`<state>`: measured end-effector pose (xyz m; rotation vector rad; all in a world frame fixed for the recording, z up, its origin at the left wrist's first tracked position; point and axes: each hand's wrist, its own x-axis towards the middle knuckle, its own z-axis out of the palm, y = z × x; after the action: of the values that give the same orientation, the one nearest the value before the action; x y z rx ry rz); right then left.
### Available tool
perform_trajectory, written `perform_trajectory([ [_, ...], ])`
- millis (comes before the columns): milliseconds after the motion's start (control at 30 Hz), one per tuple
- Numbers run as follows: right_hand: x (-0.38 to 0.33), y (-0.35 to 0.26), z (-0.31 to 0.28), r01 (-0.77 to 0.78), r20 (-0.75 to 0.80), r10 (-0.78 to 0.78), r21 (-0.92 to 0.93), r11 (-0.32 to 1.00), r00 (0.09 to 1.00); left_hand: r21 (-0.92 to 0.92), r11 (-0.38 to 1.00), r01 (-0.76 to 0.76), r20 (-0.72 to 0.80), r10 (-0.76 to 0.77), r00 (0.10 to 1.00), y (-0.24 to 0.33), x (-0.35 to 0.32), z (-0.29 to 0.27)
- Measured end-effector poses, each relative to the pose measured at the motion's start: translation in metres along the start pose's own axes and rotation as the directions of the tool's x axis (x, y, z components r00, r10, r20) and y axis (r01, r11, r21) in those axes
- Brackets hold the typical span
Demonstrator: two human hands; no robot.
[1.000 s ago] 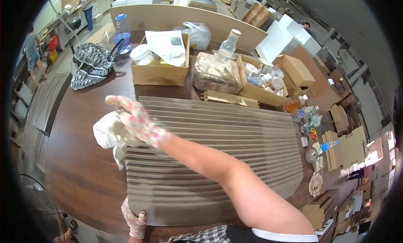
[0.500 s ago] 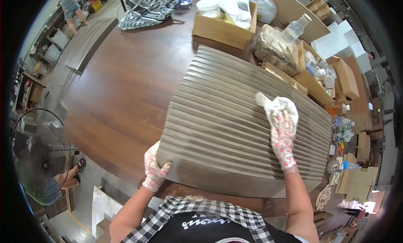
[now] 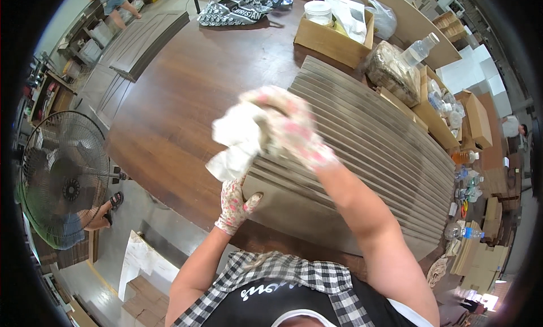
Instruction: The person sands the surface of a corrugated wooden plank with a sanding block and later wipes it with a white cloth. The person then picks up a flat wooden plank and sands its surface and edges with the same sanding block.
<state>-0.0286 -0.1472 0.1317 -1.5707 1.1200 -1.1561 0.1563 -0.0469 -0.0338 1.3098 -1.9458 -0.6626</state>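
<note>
A grey-brown ribbed panel (image 3: 367, 152) with long parallel grooves lies on the brown table. My right hand (image 3: 291, 126), in a white glove with pink spots, is blurred by motion over the panel's left edge. Its fingers are closed round a white cloth (image 3: 240, 135), which hangs down at the left. My left hand (image 3: 235, 205), gloved alike, grips the panel's near left corner, with the thumb on the plain front strip. The cloth is just above that hand and hides part of its fingertips.
Behind the panel stand a cardboard box (image 3: 328, 41) with a white tub, a wrapped block (image 3: 393, 72) and a clear bottle (image 3: 420, 49). More bottles line the right side. A patterned bag (image 3: 235, 10) sits at the far edge. Left of the brown table (image 3: 186, 106) stands a fan (image 3: 67, 180).
My right hand has swept left with the cloth, from the panel's right part to its left edge. My left hand still holds the corner. The whole view has shifted a little.
</note>
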Motion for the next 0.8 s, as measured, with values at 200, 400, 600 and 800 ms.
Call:
perform_trajectory([
  [200,-0.180,0.008,-0.127,-0.019,-0.200,-0.107,-0.544,0.839,0.974,-0.090,0.990,-0.113,-0.049,0.109,0.993,0.006,0.011,-0.006],
  [400,-0.215,0.029,-0.048,-0.035,-0.047,-0.030,-0.948,0.318,0.998,-0.082,0.989,-0.124,-0.070,0.118,0.991,0.007,0.012,-0.006],
  [600,-0.104,0.048,0.045,0.188,0.139,-0.150,-0.900,0.393,0.979,-0.126,0.983,-0.136,-0.067,0.128,0.990,-0.011,0.007,0.010],
  [800,-0.060,0.072,0.041,0.157,0.219,-0.574,-0.975,-0.156,0.789,-0.083,0.989,-0.126,-0.119,0.115,0.986,0.001,0.008,0.013],
])
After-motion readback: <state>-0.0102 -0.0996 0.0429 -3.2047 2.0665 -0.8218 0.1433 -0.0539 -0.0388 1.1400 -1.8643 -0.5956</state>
